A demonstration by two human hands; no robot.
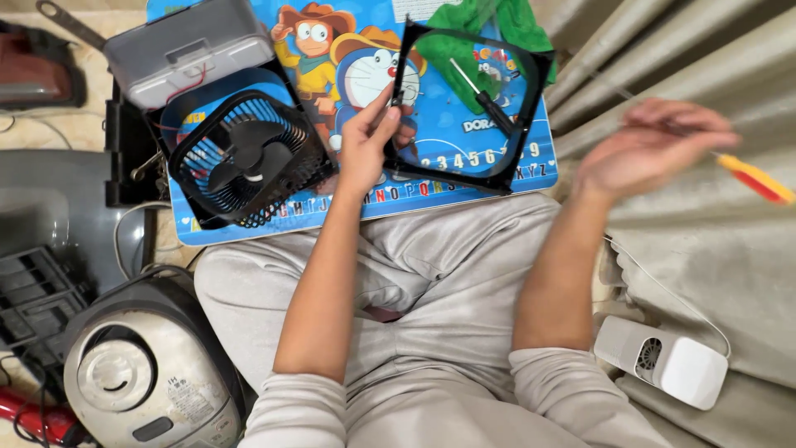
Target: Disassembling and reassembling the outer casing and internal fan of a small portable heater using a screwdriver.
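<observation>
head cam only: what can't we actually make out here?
- Right hand: motion-blurred in the head view; its grip on the red-and-yellow screwdriver is unclear, and the tip is smeared.
- Left hand: its own fingers hide where they pinch the black fan frame.
- Rice cooker: cut off by the bottom edge.
- Fan grille: the hub behind its bars is too dark.

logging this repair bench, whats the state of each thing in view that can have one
left hand: gripping the black square frame by its edge
black square frame: detached, tilted up off the board
right hand: blurred, holding a screwdriver
red-yellow screwdriver: held out over the curtain
black fan: grille on, lying on the board
black screwdriver: lying loose on the board
grey box: lid shut
</observation>
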